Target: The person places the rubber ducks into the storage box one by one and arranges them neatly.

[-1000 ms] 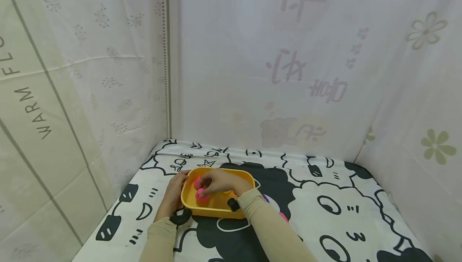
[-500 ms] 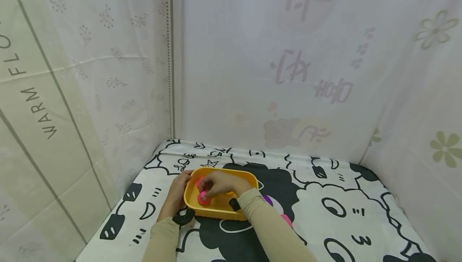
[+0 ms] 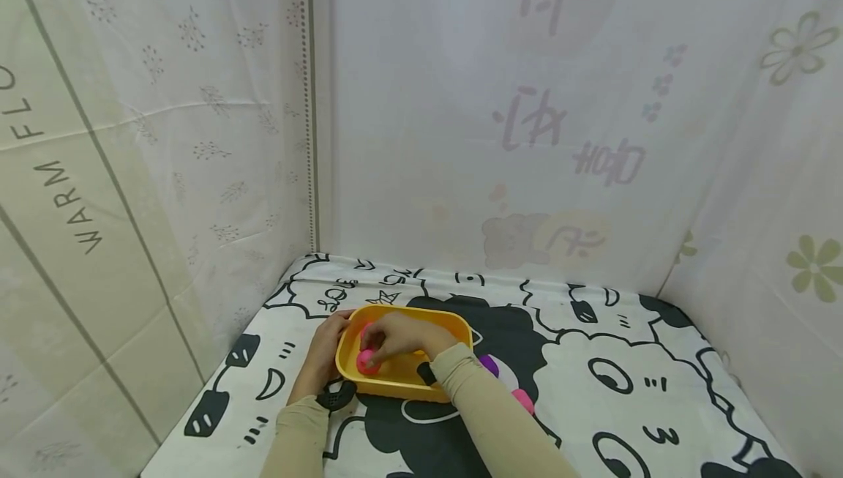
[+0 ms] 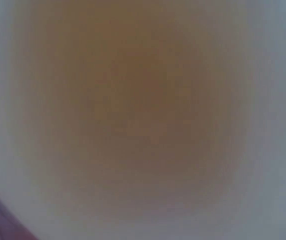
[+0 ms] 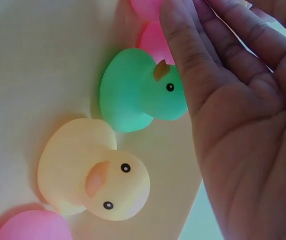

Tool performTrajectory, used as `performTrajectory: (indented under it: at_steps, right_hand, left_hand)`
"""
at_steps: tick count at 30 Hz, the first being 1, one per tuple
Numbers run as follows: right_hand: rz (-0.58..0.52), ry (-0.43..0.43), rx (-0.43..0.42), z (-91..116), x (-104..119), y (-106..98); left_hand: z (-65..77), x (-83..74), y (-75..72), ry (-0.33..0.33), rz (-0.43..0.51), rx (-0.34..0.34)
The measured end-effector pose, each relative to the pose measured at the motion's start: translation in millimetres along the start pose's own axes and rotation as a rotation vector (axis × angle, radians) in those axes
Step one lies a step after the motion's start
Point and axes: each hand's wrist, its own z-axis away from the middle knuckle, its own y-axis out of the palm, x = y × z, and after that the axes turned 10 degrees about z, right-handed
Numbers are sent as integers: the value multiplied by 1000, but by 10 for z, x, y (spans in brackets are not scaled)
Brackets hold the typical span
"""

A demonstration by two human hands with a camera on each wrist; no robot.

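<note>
1. Pink toy [image 3: 364,364]: inside the tray [image 3: 411,392], near its left end.
2. Right hand [image 3: 399,335]: thumb and fingertips appear to pinch the pink toy.
3. Left hand [image 3: 324,352]: against the tray's left end; grip cannot be told.
4. Change: pink toy has shifted slightly toward that end. Judgement: positioning is in progress; release not yet made.

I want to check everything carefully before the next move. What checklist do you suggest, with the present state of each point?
1. Left hand touching the yellow tray at its left side: ok.
2. Nearer pink toy firmly held by the right hand: cannot tell; fingers partly hide it.
3. Pale yellow duck clear of the right hand: ok.
4. Left wrist view sharp: not ok, blurred.
5. Space right of the tray free: not ok; a purple thing lies there.
</note>
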Motion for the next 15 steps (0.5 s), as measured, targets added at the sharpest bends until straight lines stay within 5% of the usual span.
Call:
performTrajectory:
  at_steps: [8,15]
  right_hand:
    - [4,-51,-85,164,8,-157]
    - [-63,-38,-203,557,-115,-272]
  left_hand:
    - [-37,-20,0,-5,16,-14]
    - [-31,-9,13,-14,-32,-12]
